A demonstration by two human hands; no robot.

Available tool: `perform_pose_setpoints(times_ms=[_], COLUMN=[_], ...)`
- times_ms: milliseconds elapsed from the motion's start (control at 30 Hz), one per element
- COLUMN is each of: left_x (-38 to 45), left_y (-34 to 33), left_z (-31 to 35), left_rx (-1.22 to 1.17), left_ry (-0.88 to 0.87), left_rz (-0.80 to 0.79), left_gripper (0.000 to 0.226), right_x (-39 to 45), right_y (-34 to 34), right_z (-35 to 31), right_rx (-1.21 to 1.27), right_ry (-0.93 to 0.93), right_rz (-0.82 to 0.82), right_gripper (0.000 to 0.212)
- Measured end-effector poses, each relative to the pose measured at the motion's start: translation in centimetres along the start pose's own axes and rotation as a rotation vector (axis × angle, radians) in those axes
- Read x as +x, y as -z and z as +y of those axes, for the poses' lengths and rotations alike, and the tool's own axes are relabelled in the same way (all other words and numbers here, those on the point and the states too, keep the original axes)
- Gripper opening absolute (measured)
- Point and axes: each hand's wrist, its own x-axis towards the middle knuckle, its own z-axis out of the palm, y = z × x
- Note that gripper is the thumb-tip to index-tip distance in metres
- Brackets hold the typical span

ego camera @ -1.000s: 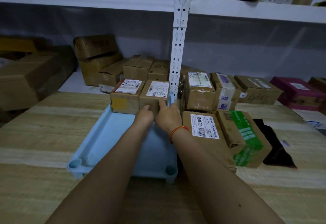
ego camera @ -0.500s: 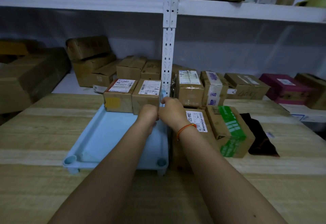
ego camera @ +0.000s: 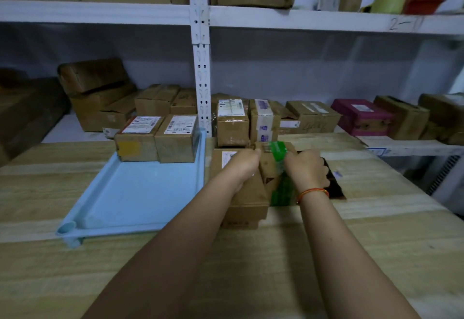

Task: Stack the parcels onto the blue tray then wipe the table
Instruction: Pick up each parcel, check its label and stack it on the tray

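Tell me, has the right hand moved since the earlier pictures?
Yes. The right hand went rightward, away from the blue tray, and now lies on the green-taped parcel.

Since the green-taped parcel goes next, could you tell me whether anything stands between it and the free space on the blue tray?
Yes: the long labelled parcel lies directly between the green-taped parcel and the blue tray, so it would likely need lifting over. The tray's near part is bare; two parcels fill its far end.

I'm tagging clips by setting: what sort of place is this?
Probably a parcel stockroom or sorting room: white metal shelving stacked with labelled cardboard parcels, and a hand-marked shelf number.
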Motion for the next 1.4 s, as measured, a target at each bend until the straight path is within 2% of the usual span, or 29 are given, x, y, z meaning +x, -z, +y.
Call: perform_pose_setpoints(times_ms=[100,200,333,400,500,633,800,933,1100,1200,1267,1400], left_x=[-0.3,-0.6,-1.4,-1.5,-1.8,-2.2,-3.3,-4.2,-4.5,-4.2,-4.3,-4.9], left_y=[-1.4,-2.1,-1.9,-1.7,-1.2,-0.8,0.2,1.6,3.7,4.9,5.3,6.0], left_z=[0.2,0.6,0.9,1.0,1.4,1.4,1.3,1.4,0.8,-0.1,-0.5,-1.2], left_rx=[0.030,-0.035,-0.158,-0.246,-0.352,-0.463,-0.554,-0.600,-0.729,-0.740,-0.724,-0.758], left_ry=[0.038,0.035,0.010,-0.022,-0.040,-0.106,-0.162,-0.206,-0.274,-0.281,-0.291,-0.272], left_rz=[-0.028,-0.031,0.001,0.027,0.106,0.147,0.167,0.154,0.097,0.045,0.040,0.032], left_gripper=[0.055,0.057,0.053,0.050,0.043,0.024,0.016,0.033,0.080,0.103,0.103,0.077], right_x=[1.0,1.0,0.7,0.5,0.2,-1.2,-3.7,-5.9,-9.0,-10.6,-11.3,-11.6], right_y=[-0.1,-0.1,0.3,0.8,1.5,2.2,2.5,2.5,2.3,1.7,0.8,-0.5], right_z=[2.0,3.2,3.3,3.0,2.5,1.6,0.3,-0.8,-1.6,-1.7,-1.7,-1.7], right_rx=[0.101,0.149,0.218,0.254,0.341,0.476,0.587,0.610,0.508,0.431,0.419,0.468], right_ry=[-0.094,-0.039,0.001,0.031,0.097,0.190,0.289,0.478,0.750,0.904,0.999,1.098], right_rz=[-0.132,-0.214,-0.187,-0.143,-0.092,-0.055,-0.036,0.012,0.077,0.089,0.097,0.107], right_gripper=[0.094,0.084,0.083,0.071,0.042,0.029,0.017,0.029,0.052,0.051,0.043,0.036])
